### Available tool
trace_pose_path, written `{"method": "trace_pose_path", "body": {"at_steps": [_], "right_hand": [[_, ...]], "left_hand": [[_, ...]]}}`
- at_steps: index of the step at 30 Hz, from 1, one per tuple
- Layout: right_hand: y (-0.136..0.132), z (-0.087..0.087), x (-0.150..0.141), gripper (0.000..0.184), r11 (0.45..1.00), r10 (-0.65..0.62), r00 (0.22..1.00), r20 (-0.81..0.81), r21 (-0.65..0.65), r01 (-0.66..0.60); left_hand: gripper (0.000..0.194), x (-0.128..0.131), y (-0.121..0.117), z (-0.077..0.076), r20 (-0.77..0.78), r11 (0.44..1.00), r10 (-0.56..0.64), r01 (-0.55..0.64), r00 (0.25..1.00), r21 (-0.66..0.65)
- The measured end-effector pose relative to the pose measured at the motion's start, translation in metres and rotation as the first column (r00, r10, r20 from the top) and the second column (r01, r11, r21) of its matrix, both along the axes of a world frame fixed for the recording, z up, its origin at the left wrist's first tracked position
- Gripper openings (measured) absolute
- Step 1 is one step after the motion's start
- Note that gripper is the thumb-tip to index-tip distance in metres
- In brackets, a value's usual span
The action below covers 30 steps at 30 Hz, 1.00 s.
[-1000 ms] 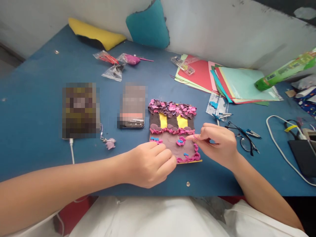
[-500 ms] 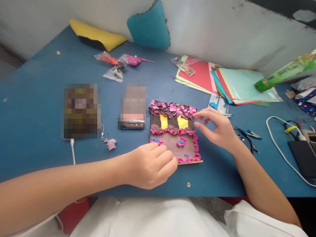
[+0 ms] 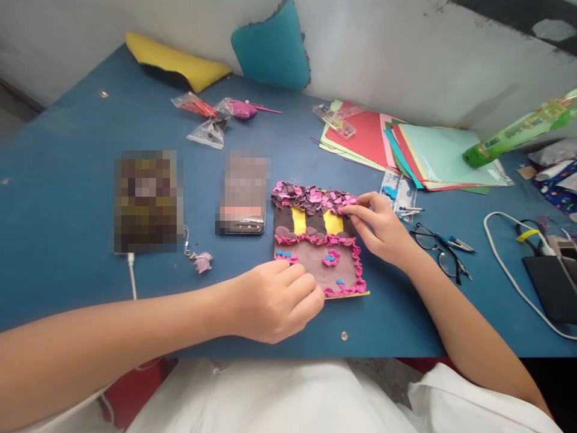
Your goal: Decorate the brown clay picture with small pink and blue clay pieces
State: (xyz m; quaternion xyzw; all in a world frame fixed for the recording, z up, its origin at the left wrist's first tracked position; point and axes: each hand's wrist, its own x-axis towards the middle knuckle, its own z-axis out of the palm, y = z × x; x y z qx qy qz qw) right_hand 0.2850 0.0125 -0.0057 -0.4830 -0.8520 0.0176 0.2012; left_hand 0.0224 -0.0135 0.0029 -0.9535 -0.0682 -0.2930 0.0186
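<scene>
A small card covered in clay (image 3: pixel 315 240) lies on the blue table (image 3: pixel 67 228), with pink and purple petals along its top, brown and yellow stripes, and a pink-edged brown panel below. My left hand (image 3: pixel 274 300) rests curled at the card's lower left corner, its fingertips pressing on the edge. My right hand (image 3: pixel 378 225) reaches to the card's upper right corner, thumb and forefinger pinched at the petal row. What they pinch is too small to see.
Two phones (image 3: pixel 243 192) (image 3: pixel 146 201) lie left of the card, one with a cable and charm. Clay bags (image 3: pixel 211 117) sit behind them. Coloured paper (image 3: pixel 424 153), small plastic packets (image 3: pixel 399 192), glasses (image 3: pixel 444 249), a white cable (image 3: pixel 505 264) and a green bottle (image 3: pixel 518 132) fill the right side.
My right hand moved up from the card's right middle edge, opened briefly, then pinched at the petal row on the upper right. The left hand stayed put.
</scene>
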Motion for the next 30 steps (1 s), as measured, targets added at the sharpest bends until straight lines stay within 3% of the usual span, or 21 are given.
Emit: {"method": "trace_pose_path", "body": {"at_steps": [5, 9, 17, 21, 23, 26, 28, 30], "right_hand": [[-0.001, 0.002, 0.000, 0.025, 0.994, -0.011, 0.987, 0.162, 0.113, -0.008], [-0.004, 0.008, 0.000, 0.022, 0.961, 0.042, 0.962, 0.271, 0.253, -0.114], [-0.003, 0.010, 0.000, 0.026, 0.932, 0.101, 0.915, 0.391, 0.284, -0.224], [-0.010, 0.019, -0.002, 0.028, 0.856, 0.134, 0.904, 0.406, 0.412, -0.312], [-0.021, 0.028, -0.011, 0.022, 0.781, 0.200, 0.910, 0.364, 0.502, -0.372], [-0.044, 0.040, -0.037, 0.014, 0.742, 0.327, 0.901, 0.286, 0.512, -0.432], [-0.059, 0.042, -0.054, 0.012, 0.766, 0.400, 0.891, 0.215, 0.456, -0.454], [-0.069, 0.039, -0.065, 0.019, 0.818, 0.401, 0.910, 0.104, 0.406, -0.407]], "left_hand": [[0.019, 0.000, 0.000, -0.001, -0.005, 1.000, -0.005, 0.005, 1.000, 0.001], [0.019, -0.001, -0.001, -0.001, -0.008, 1.000, -0.003, 0.003, 1.000, 0.006], [0.018, 0.000, 0.000, -0.001, 0.004, 1.000, 0.003, -0.004, 1.000, 0.008], [0.016, 0.000, -0.002, -0.003, 0.055, 0.990, -0.006, 0.014, 0.998, -0.143], [0.018, 0.001, -0.004, -0.003, 0.126, 0.947, 0.008, 0.033, 0.992, -0.321], [0.026, 0.000, -0.006, -0.001, 0.172, 0.786, 0.025, 0.087, 0.985, -0.612], [0.033, -0.001, -0.007, 0.003, 0.188, 0.649, -0.025, 0.159, 0.982, -0.744], [0.038, -0.003, -0.008, 0.005, 0.240, 0.559, -0.084, 0.246, 0.967, -0.792]]}}
